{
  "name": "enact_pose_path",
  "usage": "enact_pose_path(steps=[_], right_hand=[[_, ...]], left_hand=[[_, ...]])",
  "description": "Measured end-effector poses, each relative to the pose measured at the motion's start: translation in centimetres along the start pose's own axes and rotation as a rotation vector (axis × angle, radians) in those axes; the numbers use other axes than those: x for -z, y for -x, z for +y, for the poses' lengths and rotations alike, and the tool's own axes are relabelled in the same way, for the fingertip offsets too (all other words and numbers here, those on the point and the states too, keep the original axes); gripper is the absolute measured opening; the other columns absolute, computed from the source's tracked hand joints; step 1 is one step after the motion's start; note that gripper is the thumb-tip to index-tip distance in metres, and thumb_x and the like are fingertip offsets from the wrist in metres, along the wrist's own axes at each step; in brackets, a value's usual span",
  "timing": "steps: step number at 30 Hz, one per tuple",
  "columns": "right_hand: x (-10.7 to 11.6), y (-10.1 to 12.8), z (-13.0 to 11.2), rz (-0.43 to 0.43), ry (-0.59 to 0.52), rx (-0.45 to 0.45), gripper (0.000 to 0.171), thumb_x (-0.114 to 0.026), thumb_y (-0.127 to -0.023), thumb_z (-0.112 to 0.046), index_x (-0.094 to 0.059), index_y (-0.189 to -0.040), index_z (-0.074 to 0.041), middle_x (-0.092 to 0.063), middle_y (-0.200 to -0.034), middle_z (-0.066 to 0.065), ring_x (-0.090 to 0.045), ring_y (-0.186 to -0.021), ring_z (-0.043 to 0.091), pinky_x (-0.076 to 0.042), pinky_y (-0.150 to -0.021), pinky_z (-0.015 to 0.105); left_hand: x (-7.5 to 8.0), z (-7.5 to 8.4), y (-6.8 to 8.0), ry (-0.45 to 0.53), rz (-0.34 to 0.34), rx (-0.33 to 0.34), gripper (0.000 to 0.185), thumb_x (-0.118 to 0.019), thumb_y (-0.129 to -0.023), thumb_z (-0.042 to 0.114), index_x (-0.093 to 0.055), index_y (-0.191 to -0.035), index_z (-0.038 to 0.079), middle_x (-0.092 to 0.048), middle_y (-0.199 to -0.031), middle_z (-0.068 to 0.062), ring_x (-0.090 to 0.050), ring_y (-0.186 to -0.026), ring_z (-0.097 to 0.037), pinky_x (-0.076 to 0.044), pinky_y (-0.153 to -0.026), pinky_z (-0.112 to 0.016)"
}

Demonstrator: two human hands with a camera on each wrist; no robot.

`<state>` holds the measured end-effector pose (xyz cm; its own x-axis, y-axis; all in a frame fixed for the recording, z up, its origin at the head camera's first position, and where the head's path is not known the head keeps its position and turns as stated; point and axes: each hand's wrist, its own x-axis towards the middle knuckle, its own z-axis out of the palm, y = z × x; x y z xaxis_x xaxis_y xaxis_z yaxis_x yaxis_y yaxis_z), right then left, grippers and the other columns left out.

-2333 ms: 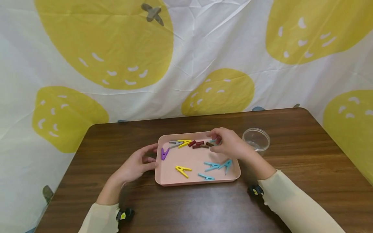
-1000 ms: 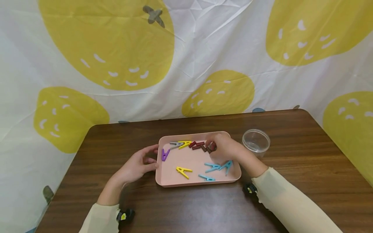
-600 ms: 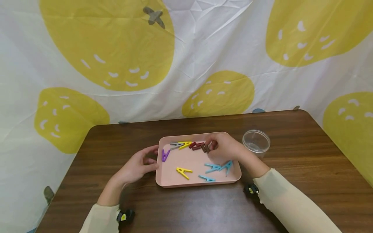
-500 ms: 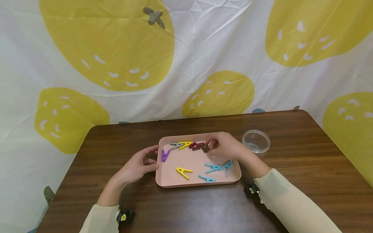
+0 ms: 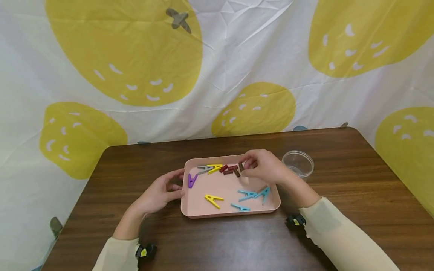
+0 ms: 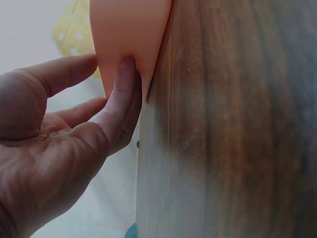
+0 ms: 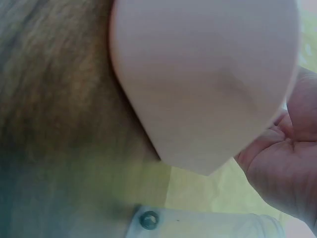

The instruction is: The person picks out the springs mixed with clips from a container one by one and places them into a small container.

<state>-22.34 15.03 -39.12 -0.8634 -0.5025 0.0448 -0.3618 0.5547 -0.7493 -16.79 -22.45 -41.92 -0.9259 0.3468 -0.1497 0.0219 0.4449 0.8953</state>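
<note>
A pink tray (image 5: 210, 216) lies on the table with several small coil springs near its far wall, some dark red (image 5: 228, 172), some brown (image 5: 236, 173). My right hand (image 5: 266, 165) is over the tray's far right part, pinching a brown spring (image 5: 241, 166) that stands upright at the fingertips. In the right wrist view, the tray's wall hides the fingertips of the right hand (image 7: 282, 173). My left hand (image 5: 157, 192) touches the tray's left wall from outside. Its fingers (image 6: 121, 89) rest loosely against that wall in the left wrist view.
Purple (image 5: 192, 180), grey (image 5: 205, 168), yellow (image 5: 213, 199) and light blue clothespins (image 5: 246, 195) lie about the tray. A clear round jar (image 5: 298, 163) stands right of it, behind the right wrist. A patterned cloth (image 5: 217, 75) hangs behind the wooden table (image 5: 359, 180).
My right hand reached down among the springs, took hold of a brown one, and has risen slightly towards the tray's far wall with it. The left hand stays at the tray.
</note>
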Motion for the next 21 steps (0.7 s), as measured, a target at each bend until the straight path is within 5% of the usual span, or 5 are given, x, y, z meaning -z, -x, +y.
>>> enact_pose_path(steps=[21], right_hand=[[3.7,2.9,-1.3,0.066,-0.110,-0.026,0.033,-0.081,-0.094,-0.010,-0.072,-0.124,-0.003,-0.071,-0.101,0.007,-0.067,-0.091,0.024,-0.056,-0.075,0.029]], left_hand=[[0.0,0.0,0.0,-0.009,0.004,0.003,0.071,-0.074,-0.098,0.002,-0.040,-0.160,0.002,-0.051,-0.149,-0.020,-0.069,-0.109,-0.027,-0.058,-0.095,-0.035]])
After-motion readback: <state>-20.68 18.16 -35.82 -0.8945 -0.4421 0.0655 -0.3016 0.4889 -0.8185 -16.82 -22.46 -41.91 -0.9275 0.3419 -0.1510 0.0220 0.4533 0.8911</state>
